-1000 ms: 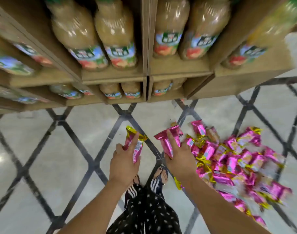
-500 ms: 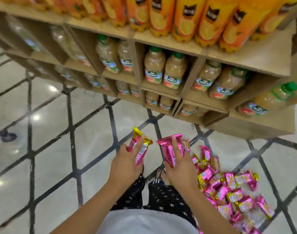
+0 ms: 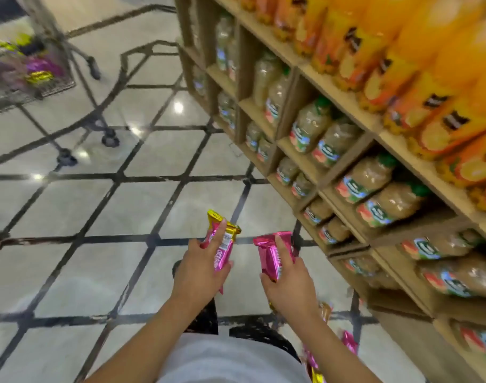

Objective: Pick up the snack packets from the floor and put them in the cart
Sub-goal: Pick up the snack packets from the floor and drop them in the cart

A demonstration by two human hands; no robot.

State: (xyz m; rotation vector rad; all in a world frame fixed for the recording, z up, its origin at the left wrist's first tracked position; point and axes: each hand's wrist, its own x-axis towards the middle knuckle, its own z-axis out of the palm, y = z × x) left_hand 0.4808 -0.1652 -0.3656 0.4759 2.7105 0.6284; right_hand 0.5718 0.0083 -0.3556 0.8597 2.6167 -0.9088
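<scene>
Both hands, left hand (image 3: 199,268) and right hand (image 3: 289,283), each grip pink packets (image 3: 221,243); cart (image 3: 29,70) stands upper left.

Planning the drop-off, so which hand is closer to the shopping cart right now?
Left. The left hand, gripping a gold-ended packet, is on the cart's side; the right hand, gripping a pink packet, is farther, toward the shelves.
</scene>
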